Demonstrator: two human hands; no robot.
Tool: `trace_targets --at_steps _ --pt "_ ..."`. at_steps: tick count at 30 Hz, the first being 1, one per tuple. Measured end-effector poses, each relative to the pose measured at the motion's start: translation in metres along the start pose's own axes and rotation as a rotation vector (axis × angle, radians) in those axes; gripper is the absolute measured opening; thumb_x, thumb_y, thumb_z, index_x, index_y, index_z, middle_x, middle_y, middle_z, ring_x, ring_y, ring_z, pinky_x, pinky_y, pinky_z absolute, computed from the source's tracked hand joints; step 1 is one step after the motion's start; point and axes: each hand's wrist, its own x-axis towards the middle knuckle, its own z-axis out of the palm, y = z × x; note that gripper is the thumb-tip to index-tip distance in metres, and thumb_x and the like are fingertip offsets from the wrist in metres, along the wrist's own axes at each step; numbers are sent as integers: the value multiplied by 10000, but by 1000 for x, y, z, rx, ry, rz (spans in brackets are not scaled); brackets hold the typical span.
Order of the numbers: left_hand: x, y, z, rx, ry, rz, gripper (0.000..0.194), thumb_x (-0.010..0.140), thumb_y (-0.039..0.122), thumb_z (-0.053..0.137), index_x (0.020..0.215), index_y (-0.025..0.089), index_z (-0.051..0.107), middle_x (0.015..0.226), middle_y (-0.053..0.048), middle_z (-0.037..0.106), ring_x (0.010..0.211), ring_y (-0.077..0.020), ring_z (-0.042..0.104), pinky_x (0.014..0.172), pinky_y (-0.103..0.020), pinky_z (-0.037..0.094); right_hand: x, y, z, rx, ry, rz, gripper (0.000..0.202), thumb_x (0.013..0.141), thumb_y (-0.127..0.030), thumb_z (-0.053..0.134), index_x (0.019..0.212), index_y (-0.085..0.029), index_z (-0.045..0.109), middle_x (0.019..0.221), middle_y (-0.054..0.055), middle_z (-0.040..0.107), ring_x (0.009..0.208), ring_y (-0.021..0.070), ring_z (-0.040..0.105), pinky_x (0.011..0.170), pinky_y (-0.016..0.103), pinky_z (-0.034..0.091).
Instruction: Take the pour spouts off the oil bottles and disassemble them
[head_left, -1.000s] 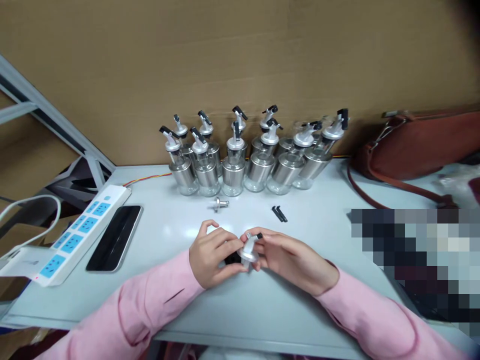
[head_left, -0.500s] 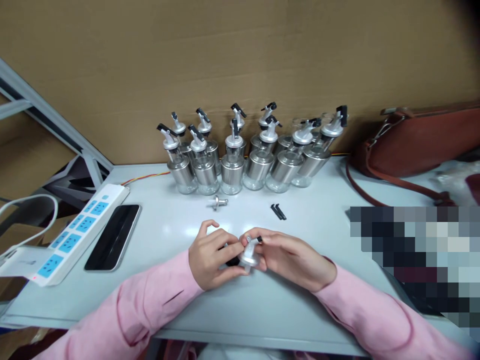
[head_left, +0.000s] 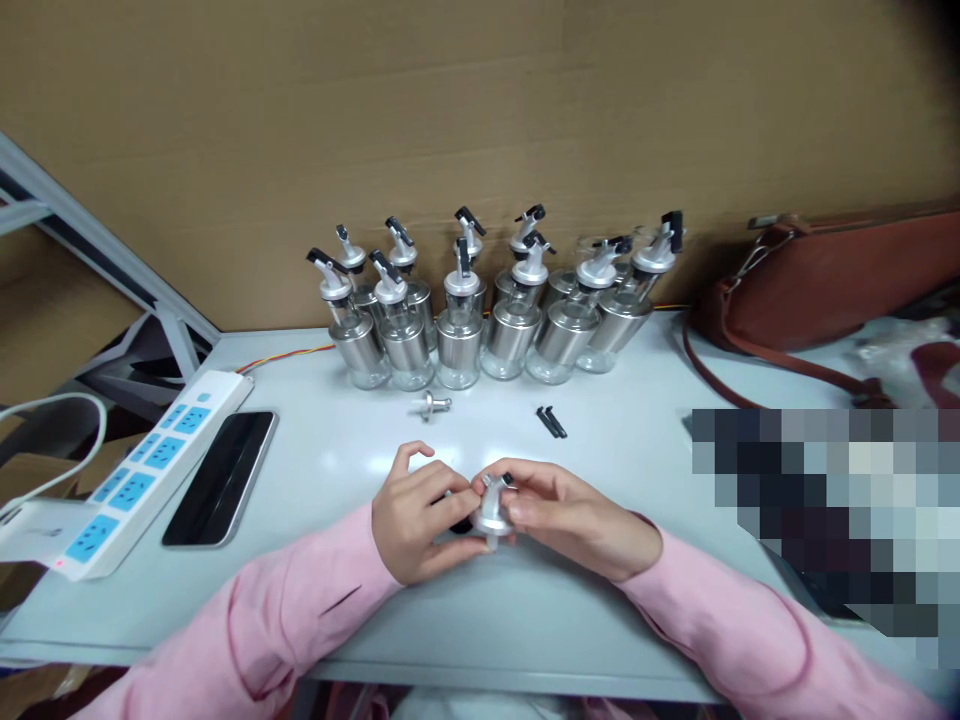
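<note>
Between both hands, close to the table's front, is a silver pour spout (head_left: 493,512) with a small black tip. My left hand (head_left: 420,515) is closed on it from the left, index finger and thumb at its side. A dark piece (head_left: 462,525) shows partly beneath the left fingers; its shape is hidden. From the right, my right hand (head_left: 574,512) pinches the spout, its thumb near the collar. Beyond the hands lie a second silver spout (head_left: 433,406) on its side and two slim black levers (head_left: 551,421).
Several glass bottles (head_left: 459,347) with steel sleeves and pour spouts stand in rows before a cardboard wall (head_left: 480,110). To the left are a white power strip (head_left: 142,470) and a black-screened phone (head_left: 221,480). A brown bag (head_left: 832,280) sits at the right, beyond a blurred patch.
My right thumb and fingers have closed in on the spout, the thumb now lower at its collar. The left hand keeps its grip. The whole view has shifted slightly.
</note>
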Motion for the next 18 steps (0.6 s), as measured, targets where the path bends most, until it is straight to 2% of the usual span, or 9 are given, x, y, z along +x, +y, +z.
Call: trace_targets --at_steps 8,13,15,18 --pt "2 -1 1 2 -40 -42 193 829 355 492 919 185 502 770 -10 628 670 -130 584 832 -373 305 2 0 1 -25 119 10 229 702 -266 693 877 -158 592 743 -9 562 673 88 498 635 228 372" --pt "4 -2 -1 69 -141 -200 462 665 339 554 1068 153 424 968 -100 565 903 -233 549 867 -436 312 0 -7 3 -15 152 -58 186 721 -274 667 854 -175 583 850 16 543 679 95 466 586 223 352" --pt "6 -3 -3 113 -215 -231 467 595 312 532 1022 140 453 970 -117 536 924 -260 524 881 -476 299 -1 -10 4 13 174 -85 187 721 -278 661 859 -183 579 888 23 536 694 101 463 581 222 349" --pt "8 -4 -5 160 -326 -221 334 543 292 509 850 161 502 896 -87 538 869 -254 514 905 -514 261 -1 -12 4 29 196 -81 178 721 -278 651 852 -181 579 890 31 536 693 108 463 580 226 351"
